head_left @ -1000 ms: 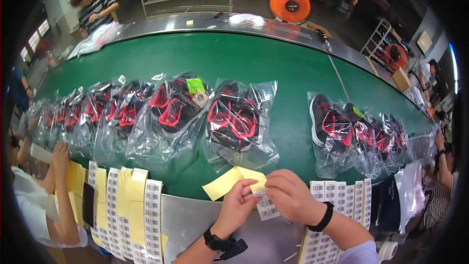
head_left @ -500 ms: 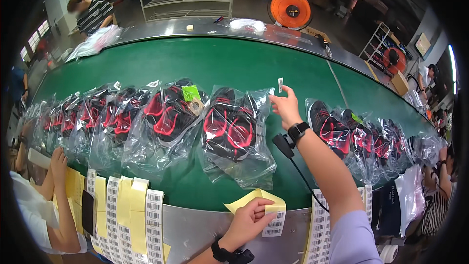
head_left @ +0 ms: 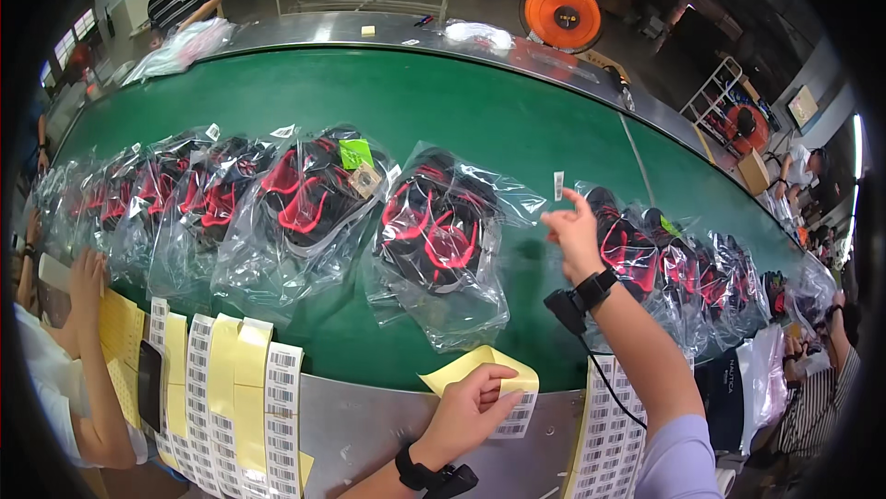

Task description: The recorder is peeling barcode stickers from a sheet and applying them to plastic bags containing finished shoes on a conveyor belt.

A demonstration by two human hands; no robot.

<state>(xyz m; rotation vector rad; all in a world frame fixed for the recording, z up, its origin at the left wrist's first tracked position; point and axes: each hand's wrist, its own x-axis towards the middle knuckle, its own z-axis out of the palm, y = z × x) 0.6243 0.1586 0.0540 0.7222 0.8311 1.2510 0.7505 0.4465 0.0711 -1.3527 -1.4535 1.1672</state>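
Observation:
My left hand [head_left: 469,411] pinches a sheet of barcode labels [head_left: 515,414] with a curled yellow backing at the green belt's near edge. My right hand [head_left: 576,236] is raised over the belt, with a small white barcode label [head_left: 558,186] at its fingertip. Nearest to it on the left lies a clear plastic bag [head_left: 461,310] holding a pair of black shoes [head_left: 434,227] with red trim. The bag's flap spreads toward my right fingers, apart from them. More bagged shoes [head_left: 628,245] lie just right of that hand.
A row of bagged shoes [head_left: 300,194] runs left along the green belt [head_left: 517,120]. Label strips [head_left: 282,407] hang over the metal near edge, beside a dark phone [head_left: 149,386]. More label sheets [head_left: 614,425] lie at right. Co-workers' arms [head_left: 92,351] reach in at both sides.
My right hand has drawn back right and toward me from the bag's flap, the label still on its finger. My left hand keeps its hold on the sheet. The view has shifted slightly.

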